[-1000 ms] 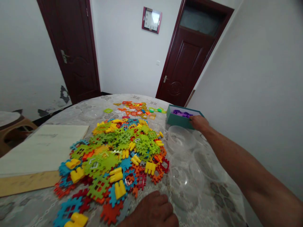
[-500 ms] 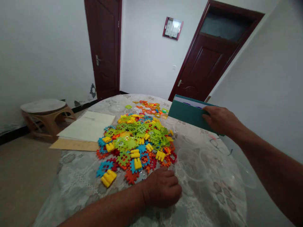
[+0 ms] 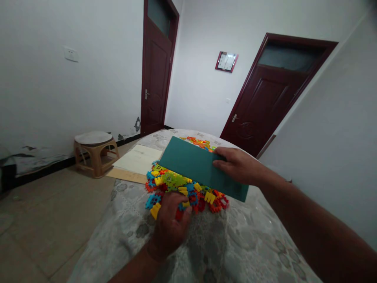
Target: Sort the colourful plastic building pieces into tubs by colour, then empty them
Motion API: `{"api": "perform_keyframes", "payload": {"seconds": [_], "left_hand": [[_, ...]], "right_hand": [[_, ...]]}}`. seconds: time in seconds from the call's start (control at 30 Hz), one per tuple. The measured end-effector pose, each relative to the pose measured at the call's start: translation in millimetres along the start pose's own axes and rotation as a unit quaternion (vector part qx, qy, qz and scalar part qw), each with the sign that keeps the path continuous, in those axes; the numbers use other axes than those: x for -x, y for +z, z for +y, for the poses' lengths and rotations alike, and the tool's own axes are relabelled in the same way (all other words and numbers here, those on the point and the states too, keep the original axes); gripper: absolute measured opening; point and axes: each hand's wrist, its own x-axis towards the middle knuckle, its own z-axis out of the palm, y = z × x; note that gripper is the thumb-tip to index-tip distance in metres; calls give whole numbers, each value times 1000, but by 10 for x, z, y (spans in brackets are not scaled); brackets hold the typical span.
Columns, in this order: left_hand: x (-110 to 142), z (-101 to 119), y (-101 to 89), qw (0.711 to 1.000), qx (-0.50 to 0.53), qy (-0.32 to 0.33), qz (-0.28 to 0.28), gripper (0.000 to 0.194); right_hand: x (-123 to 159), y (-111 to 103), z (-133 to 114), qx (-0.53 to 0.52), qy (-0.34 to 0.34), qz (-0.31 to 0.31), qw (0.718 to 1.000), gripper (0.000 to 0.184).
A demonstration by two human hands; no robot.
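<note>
My right hand grips the right part of a flat green book or folder, thumb on its face. The green book is tilted above the pile of building pieces and hides much of it. The plastic building pieces are gear-edged squares in green, blue, red and orange, with yellow ribbed connectors among them. My left hand is at the pile's near edge, thumb and fingers apart and bent over a few pieces. No piece is seen gripped in it.
Cream paper sheets lie left of the pile, over a tan strip. More small orange pieces lie behind the book. A patterned cloth covers the table. A stool stands at the left.
My right hand has brought the green book leftward from the table's right side to over the pile. My left hand has gone from a loose fist to spread fingers. The view has turned left.
</note>
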Motion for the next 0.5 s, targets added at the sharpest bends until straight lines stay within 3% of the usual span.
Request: {"api": "perform_keyframes", "payload": {"seconds": [0.27, 0.4, 0.5], "left_hand": [[84, -449, -243, 986, -114, -101, 66, 30], [108, -602, -219, 979, -141, -145, 40, 47], [170, -676, -174, 973, -169, -157, -12, 63]], "right_hand": [[-462, 228, -132, -54, -23, 0, 998, 14], [-629, 336, -120, -84, -19, 2, 996, 24], [-724, 433, -90, -91, 3, -3, 996, 26]]}}
